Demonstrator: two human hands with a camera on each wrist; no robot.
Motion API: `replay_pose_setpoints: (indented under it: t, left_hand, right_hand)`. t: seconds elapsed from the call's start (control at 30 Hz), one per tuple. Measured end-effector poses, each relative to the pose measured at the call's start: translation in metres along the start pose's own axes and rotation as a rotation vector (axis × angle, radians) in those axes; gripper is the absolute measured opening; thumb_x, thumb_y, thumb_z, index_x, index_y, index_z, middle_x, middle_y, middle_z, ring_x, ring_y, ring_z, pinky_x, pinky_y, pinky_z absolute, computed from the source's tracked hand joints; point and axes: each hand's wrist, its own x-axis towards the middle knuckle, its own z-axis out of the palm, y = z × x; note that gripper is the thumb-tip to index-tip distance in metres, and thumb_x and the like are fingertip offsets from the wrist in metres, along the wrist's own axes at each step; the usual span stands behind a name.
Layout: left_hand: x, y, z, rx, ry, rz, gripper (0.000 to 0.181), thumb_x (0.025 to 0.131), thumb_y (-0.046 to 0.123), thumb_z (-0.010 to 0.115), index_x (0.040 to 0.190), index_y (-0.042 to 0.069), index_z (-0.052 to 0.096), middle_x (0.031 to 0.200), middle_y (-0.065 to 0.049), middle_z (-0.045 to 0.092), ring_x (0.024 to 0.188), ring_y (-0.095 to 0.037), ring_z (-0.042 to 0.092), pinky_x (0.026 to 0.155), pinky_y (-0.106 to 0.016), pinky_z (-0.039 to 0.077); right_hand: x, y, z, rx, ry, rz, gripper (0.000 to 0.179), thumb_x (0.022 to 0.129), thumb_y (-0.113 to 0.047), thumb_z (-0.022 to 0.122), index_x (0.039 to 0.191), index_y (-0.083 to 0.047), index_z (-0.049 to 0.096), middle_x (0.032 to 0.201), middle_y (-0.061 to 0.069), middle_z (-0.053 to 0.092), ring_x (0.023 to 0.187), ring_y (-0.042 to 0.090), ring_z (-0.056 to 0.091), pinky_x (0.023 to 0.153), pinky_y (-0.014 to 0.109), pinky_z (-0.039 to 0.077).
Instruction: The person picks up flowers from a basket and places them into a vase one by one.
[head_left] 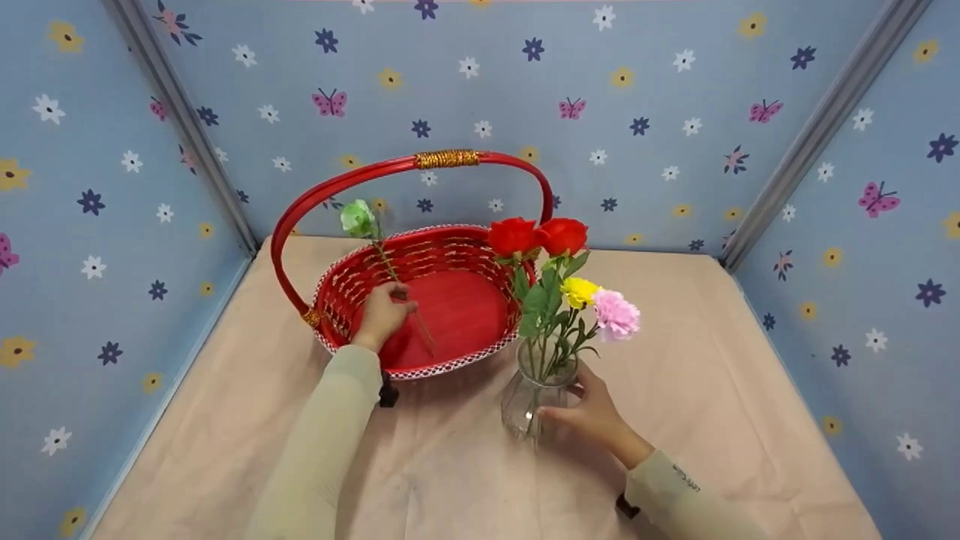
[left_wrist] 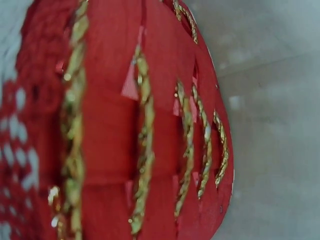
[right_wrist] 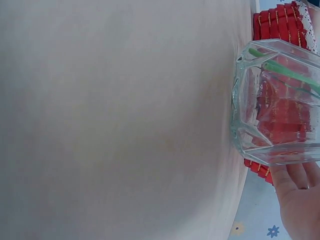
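Observation:
In the head view my left hand (head_left: 384, 311) pinches the thin stem of a pale green artificial flower (head_left: 358, 218) over the red woven basket (head_left: 457, 307). Its bloom leans up to the left, and the stem's lower end points down toward the basket floor. My right hand (head_left: 592, 411) grips the side of a clear glass vase (head_left: 525, 409). The vase holds two red roses (head_left: 514, 237), a yellow flower (head_left: 579, 292) and a pink carnation (head_left: 616, 315). Green stems (right_wrist: 285, 71) show through the faceted glass in the right wrist view. The left wrist view shows only basket weave (left_wrist: 110, 130) close up.
The basket's tall red handle (head_left: 345, 180), wrapped in gold at its top, arches over the opening. A pale pink cloth (head_left: 712, 360) covers the table. Blue flower-patterned panels (head_left: 465, 90) enclose the back and both sides.

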Motion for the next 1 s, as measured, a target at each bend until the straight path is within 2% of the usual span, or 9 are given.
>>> replay_pose_setpoints:
  t: [0.17,0.33,0.5,0.67,1.0]
  left_hand:
    - [-0.0023,0.0028,-0.0007,-0.149,0.029,-0.046,0.032,0.089,0.002,0.067,0.121,0.001,0.061,0.114,-0.02,0.06,0.085,-0.025,0.065,0.077,-0.034,0.058]
    - [-0.0023,0.0035,-0.0007,-0.283,0.046,-0.078,0.039,0.087,-0.005,0.067,0.122,0.0,0.052,0.112,-0.019,0.056,0.082,-0.022,0.063,0.075,-0.035,0.059]
    - [-0.0012,0.0042,-0.0012,-0.317,0.066,-0.075,0.053,0.084,-0.008,0.069,0.13,0.002,0.046,0.108,-0.019,0.056,0.076,-0.021,0.064,0.071,-0.037,0.06]
    - [-0.0013,0.0058,-0.0024,-0.311,0.051,-0.078,0.061,0.083,-0.008,0.07,0.136,0.001,0.044,0.108,-0.019,0.055,0.075,-0.019,0.065,0.069,-0.034,0.06]
    - [-0.0038,0.0087,-0.0046,-0.357,0.047,-0.05,0.034,0.091,-0.001,0.065,0.122,-0.001,0.051,0.1,-0.013,0.053,0.075,-0.022,0.067,0.066,-0.033,0.06]
  right_hand:
    - [0.0003,-0.0013,-0.0002,0.004,-0.004,0.018,0.086,0.065,-0.006,0.091,0.139,-0.007,0.049,0.116,0.003,0.065,0.106,0.023,0.063,0.097,0.049,0.049]
    - [0.0005,-0.001,0.0,0.003,-0.003,0.016,0.088,0.064,-0.003,0.091,0.141,-0.007,0.048,0.117,0.003,0.064,0.106,0.024,0.062,0.096,0.05,0.05]
    - [0.0003,-0.0009,0.0002,0.001,-0.004,0.009,0.088,0.064,-0.007,0.092,0.14,-0.006,0.048,0.116,0.004,0.064,0.105,0.024,0.063,0.095,0.05,0.05]
    - [-0.0001,0.0003,0.0008,-0.002,0.0,0.011,0.089,0.064,-0.007,0.092,0.141,-0.008,0.047,0.114,0.003,0.064,0.106,0.023,0.063,0.096,0.051,0.049]
    - [-0.0001,-0.0003,0.0008,-0.012,0.001,0.005,0.083,0.065,-0.007,0.091,0.138,-0.009,0.051,0.115,0.001,0.065,0.106,0.022,0.063,0.096,0.049,0.05]
